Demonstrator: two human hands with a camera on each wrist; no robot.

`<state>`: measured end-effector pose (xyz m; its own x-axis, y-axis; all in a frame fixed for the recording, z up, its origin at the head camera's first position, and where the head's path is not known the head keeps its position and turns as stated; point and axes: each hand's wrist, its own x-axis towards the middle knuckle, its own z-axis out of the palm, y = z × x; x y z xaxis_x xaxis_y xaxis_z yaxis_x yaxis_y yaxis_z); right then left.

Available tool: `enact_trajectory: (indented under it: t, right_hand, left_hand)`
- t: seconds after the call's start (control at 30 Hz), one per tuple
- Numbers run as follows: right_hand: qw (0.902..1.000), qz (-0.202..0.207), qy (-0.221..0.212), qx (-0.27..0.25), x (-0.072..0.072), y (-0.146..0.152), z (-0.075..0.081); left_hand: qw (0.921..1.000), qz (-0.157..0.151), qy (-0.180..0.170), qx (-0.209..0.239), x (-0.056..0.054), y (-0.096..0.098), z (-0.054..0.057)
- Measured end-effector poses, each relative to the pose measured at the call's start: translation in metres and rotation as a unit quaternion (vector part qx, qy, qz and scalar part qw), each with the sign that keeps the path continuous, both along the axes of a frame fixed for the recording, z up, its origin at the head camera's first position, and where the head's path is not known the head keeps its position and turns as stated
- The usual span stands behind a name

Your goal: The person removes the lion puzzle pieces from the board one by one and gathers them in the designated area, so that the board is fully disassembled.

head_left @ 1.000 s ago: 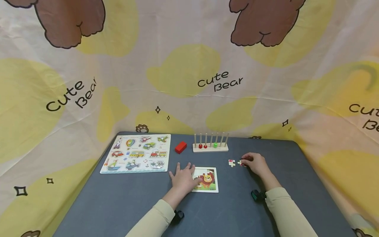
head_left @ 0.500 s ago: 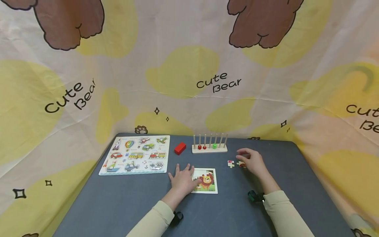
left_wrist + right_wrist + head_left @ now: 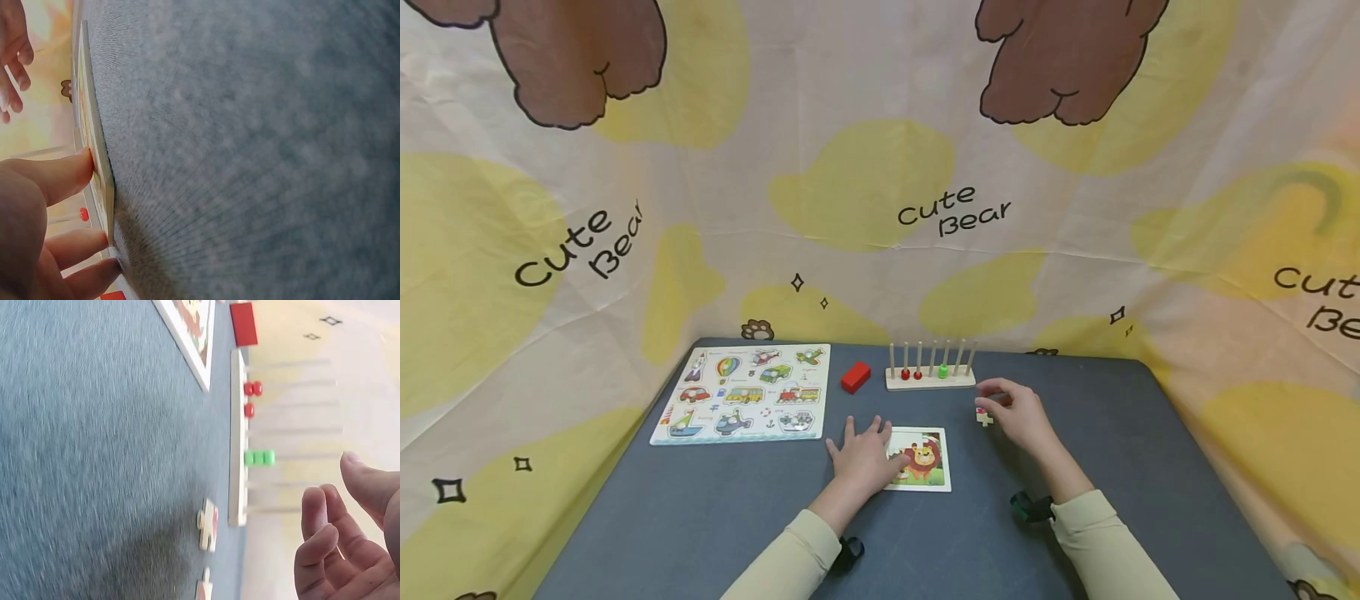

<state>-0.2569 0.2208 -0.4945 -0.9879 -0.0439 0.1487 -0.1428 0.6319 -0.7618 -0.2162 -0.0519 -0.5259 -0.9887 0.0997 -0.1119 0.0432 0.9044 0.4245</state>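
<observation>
My left hand (image 3: 861, 460) lies with fingers spread over the left part of a small framed lion jigsaw puzzle (image 3: 928, 467). In the left wrist view its thumb rests on the puzzle's face and other fingertips are at the edge. My right hand (image 3: 1017, 417) is above the table to the right, fingers bent and nothing between them in the right wrist view. Below it, a loose jigsaw piece (image 3: 209, 526) and a second jigsaw piece (image 3: 204, 590) lie on the table. The head view shows one piece by the fingertips; the hand hides the other.
Behind the puzzle stands a wooden peg rack (image 3: 931, 381) with red and green beads on some pegs. Beside it sits a red block (image 3: 856, 377). A vehicle picture board (image 3: 741, 393) lies at the back left of the grey table (image 3: 940, 550). A printed cloth hangs behind.
My right hand has let go of a jigsaw piece, lifted, and moved left over the loose pieces. The left hand has stayed on the puzzle.
</observation>
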Motion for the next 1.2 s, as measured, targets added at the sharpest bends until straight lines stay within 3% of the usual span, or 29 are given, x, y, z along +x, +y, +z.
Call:
enact_trajectory:
  t: [0.5,1.2]
  right_hand:
    - [0.9997,0.019,-0.013,0.006,0.007,-0.032,0.000]
    - [0.9959,0.084,-0.033,-0.007,0.012,-0.060,-0.022]
  left_hand:
    - [1.0000,0.006,-0.006,-0.005,0.000,0.002,0.000]
    - [0.9999,0.008,-0.011,-0.005,0.000,0.002,0.002]
